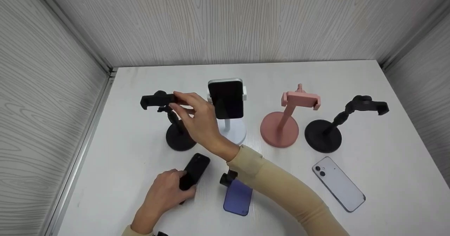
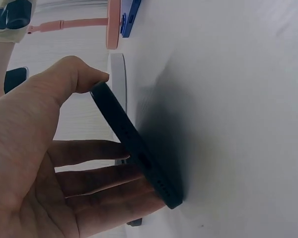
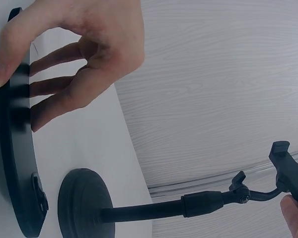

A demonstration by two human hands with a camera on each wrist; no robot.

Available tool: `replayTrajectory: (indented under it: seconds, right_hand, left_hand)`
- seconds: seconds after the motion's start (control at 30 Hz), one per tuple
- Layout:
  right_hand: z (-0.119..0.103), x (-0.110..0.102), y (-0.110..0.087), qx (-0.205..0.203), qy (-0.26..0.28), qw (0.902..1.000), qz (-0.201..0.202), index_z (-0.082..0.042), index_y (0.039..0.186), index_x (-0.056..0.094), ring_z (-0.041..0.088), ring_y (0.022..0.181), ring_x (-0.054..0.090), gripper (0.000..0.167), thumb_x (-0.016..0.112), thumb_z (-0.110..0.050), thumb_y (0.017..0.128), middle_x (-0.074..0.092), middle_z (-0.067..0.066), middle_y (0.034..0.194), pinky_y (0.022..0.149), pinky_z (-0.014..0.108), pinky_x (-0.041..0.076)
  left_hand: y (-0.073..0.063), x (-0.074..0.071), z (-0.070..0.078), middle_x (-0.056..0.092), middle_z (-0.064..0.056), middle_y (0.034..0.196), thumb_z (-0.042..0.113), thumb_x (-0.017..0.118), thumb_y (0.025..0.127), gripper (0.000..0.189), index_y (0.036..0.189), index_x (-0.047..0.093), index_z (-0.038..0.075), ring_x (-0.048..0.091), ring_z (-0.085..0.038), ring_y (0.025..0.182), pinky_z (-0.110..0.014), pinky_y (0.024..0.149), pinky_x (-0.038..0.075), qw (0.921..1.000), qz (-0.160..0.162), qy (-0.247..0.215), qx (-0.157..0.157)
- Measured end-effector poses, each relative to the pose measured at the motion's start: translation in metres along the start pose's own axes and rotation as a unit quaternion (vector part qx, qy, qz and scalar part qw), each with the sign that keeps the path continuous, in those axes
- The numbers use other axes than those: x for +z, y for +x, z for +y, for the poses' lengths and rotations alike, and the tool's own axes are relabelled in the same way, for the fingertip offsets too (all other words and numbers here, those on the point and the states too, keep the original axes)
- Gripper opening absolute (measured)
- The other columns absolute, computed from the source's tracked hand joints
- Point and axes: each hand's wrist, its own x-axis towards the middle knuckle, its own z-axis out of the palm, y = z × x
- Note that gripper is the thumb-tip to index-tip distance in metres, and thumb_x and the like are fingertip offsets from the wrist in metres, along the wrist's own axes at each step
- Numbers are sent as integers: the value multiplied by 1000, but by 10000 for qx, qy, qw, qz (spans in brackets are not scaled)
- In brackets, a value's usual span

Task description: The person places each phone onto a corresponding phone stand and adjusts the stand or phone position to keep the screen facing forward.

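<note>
My left hand (image 1: 165, 192) grips a black phone (image 1: 197, 166) by its edges, thumb on one side and fingers on the other. In the left wrist view the phone (image 2: 134, 144) is tilted, its lower edge close over the table. Farther up, my right hand (image 1: 201, 120) pinches the right end of the clamp (image 1: 158, 100) on a black phone stand (image 1: 177, 139). That clamp holds no phone. The right wrist view shows the stand's round base (image 3: 84, 203), its pole and the clamp (image 3: 288, 171), with only fingertips of the right hand at the edge.
A white stand (image 1: 236, 132) bears an upright phone (image 1: 226, 99). To its right stand a pink stand (image 1: 279, 130) and another black stand (image 1: 323, 135). A blue phone (image 1: 237, 198) lies partly under the right arm, a white phone (image 1: 339, 184) at front right. Panel walls (image 1: 211, 21) enclose the table.
</note>
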Motion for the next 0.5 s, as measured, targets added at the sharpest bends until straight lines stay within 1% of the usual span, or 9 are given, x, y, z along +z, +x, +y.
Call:
replayTrajectory:
  seconds: [0.13, 0.2, 0.3, 0.4, 0.5]
  right_hand:
    - [0, 0, 0, 20, -9, 10000, 10, 6, 129, 70, 26, 111, 77, 33, 72, -11, 100, 74, 18, 116, 88, 17, 60]
    - [-1, -1, 0, 30, -13, 10000, 6, 5, 129, 70, 26, 111, 77, 33, 72, -11, 100, 74, 18, 116, 88, 17, 60]
    - [-1, -1, 0, 50, -6, 10000, -13, 5, 128, 70, 26, 111, 77, 33, 72, -11, 100, 74, 18, 117, 88, 17, 60]
    - [-1, -1, 0, 74, 7, 10000, -32, 6, 128, 70, 26, 111, 77, 33, 72, -10, 100, 74, 18, 117, 88, 17, 60]
    - [-1, -2, 0, 96, 27, 9999, -28, 6, 129, 70, 26, 111, 77, 33, 72, -10, 100, 74, 18, 117, 88, 17, 60]
  left_hand:
    - [-1, -2, -2, 65, 1, 66, 17, 82, 79, 18, 88, 78, 2, 46, -6, 59, -21, 55, 40, 9995, 90, 44, 286]
    - [-1, -3, -3, 63, 3, 64, 15, 80, 80, 12, 84, 76, 5, 43, -5, 58, -20, 55, 38, 9994, 110, 48, 325]
    - [-2, -4, -4, 60, 4, 63, 13, 79, 80, 8, 81, 74, 7, 42, -5, 59, -20, 55, 37, 9996, 68, -21, 290]
    - [-1, -5, -5, 59, 5, 63, 11, 78, 81, 7, 78, 72, 9, 43, -5, 59, -20, 55, 37, 9996, 21, -114, 273]
    - [-1, -5, -5, 55, 7, 60, 9, 75, 84, 15, 72, 66, 11, 41, -5, 57, -19, 53, 35, 9995, -18, -108, 282]
